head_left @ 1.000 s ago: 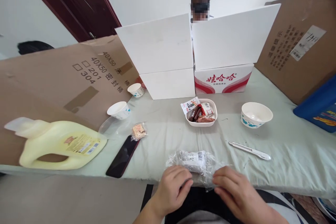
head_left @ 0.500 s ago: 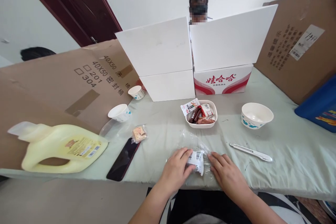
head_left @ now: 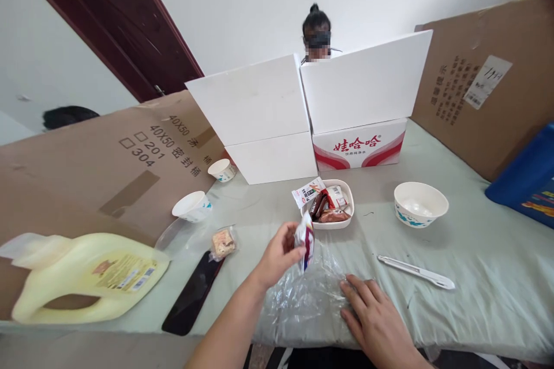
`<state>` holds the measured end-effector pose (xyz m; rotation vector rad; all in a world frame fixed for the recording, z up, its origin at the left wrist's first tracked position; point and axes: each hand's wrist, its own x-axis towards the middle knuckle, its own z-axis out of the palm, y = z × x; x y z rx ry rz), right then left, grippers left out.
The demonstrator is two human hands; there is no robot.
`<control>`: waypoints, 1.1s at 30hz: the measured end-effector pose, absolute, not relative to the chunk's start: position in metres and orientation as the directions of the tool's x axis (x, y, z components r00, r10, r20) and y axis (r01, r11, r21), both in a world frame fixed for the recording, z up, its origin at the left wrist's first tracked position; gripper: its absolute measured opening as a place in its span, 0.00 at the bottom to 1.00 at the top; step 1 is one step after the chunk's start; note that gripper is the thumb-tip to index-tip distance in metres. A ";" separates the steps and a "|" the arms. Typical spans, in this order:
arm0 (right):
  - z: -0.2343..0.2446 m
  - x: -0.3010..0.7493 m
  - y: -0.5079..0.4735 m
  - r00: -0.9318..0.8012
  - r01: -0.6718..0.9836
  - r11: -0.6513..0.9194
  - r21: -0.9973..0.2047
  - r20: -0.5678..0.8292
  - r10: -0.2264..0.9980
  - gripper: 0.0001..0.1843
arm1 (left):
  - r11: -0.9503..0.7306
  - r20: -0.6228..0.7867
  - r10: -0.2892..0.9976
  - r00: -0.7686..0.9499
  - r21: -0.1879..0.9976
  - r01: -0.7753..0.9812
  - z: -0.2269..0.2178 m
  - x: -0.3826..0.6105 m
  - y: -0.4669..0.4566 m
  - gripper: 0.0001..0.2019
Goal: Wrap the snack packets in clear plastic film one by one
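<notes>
Between the thumb and fingers of my left hand (head_left: 279, 253) is a small snack packet (head_left: 305, 242), white with purple and blue print, raised off the table. My right hand (head_left: 374, 314) lies spread, its fingertips on the edge of a clear plastic bag (head_left: 298, 300) that is flattened on the cloth. Just beyond the packet stands a white tray (head_left: 331, 225) with several wrapped snacks (head_left: 331, 204) in it, one white packet leaning over its left rim. To the right lies a white utility knife (head_left: 415, 271), touched by neither hand.
A white bowl (head_left: 420, 204) stands at right, near a blue container (head_left: 526, 181). Leftward are a black phone (head_left: 193, 294), a wrapped biscuit (head_left: 224, 242), two paper bowls (head_left: 193, 206) and a yellow jug (head_left: 93, 277). White boards (head_left: 270, 155) and cardboard enclose the table; a person (head_left: 317, 34) sits behind.
My left hand has lifted the snack packet off the plastic bag and brought it forward, towards the tray. My right hand stays by the bag. The camera view has shifted slightly.
</notes>
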<state>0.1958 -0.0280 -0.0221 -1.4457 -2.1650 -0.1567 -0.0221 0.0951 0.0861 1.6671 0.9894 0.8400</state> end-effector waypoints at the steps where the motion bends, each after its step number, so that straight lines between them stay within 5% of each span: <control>1: -0.022 0.196 -0.028 -0.289 0.885 0.426 -0.189 0.493 0.820 0.20 | -0.215 0.135 0.918 0.374 0.960 0.181 0.090 -0.013 0.108 0.26; 4: -0.022 0.196 -0.028 -0.285 0.882 0.430 -0.191 0.510 0.812 0.20 | -0.248 0.179 0.944 0.277 0.939 0.239 0.103 0.024 0.146 0.25; 11: -0.018 0.198 -0.027 -0.242 0.869 0.428 -0.249 0.541 0.806 0.17 | -0.101 -0.111 0.958 0.263 0.730 0.676 0.104 0.103 0.208 0.16; 16: -0.014 0.198 -0.028 -0.240 0.868 0.426 -0.253 0.538 0.808 0.16 | -0.154 -0.081 0.965 0.248 0.588 0.794 0.099 0.121 0.217 0.16; 21: -0.011 0.196 -0.030 -0.216 0.871 0.401 -0.284 0.512 0.832 0.15 | -0.260 0.102 0.964 0.244 0.531 0.807 0.110 0.112 0.190 0.17; 25: -0.011 0.194 -0.031 -0.197 0.868 0.386 -0.313 0.498 0.845 0.16 | -0.689 0.376 0.720 0.584 0.488 0.536 0.108 0.081 0.129 0.13; 28: -0.014 0.194 -0.031 -0.183 0.881 0.362 -0.303 0.487 0.854 0.17 | -0.847 0.189 0.466 0.865 0.378 0.373 0.087 0.050 0.083 0.11; 31: -0.017 0.196 -0.032 -0.160 0.926 0.304 -0.225 0.496 0.854 0.23 | -0.814 0.048 0.561 0.827 0.215 0.540 0.056 0.017 0.063 0.11; 33: -0.018 0.201 -0.035 -0.117 0.957 0.235 -0.170 0.515 0.849 0.27 | -0.734 0.041 0.674 0.738 0.157 0.661 0.038 -0.005 0.062 0.19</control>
